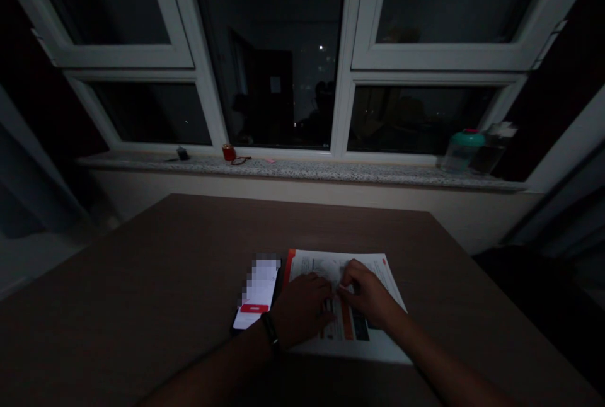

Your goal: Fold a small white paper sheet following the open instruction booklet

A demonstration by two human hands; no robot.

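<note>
A printed sheet or booklet (378, 344) with an orange strip at its left lies on the brown table. My left hand (305, 307), a dark band on its wrist, rests over the left half of the page with its fingers bent toward the other hand. Over the page's middle, my right hand (362, 290) has thumb and fingertips pinched together on a small pale thing, too dim to make out. Just left of the page lies a phone (258, 290) with a lit screen, close to my left wrist.
The dark table (189, 249) reaches to a speckled sill (302, 169) under the window. On the sill are a small red jar (229, 152), a cord beside it, a small dark item (182, 153) and a teal-lidded container (463, 150).
</note>
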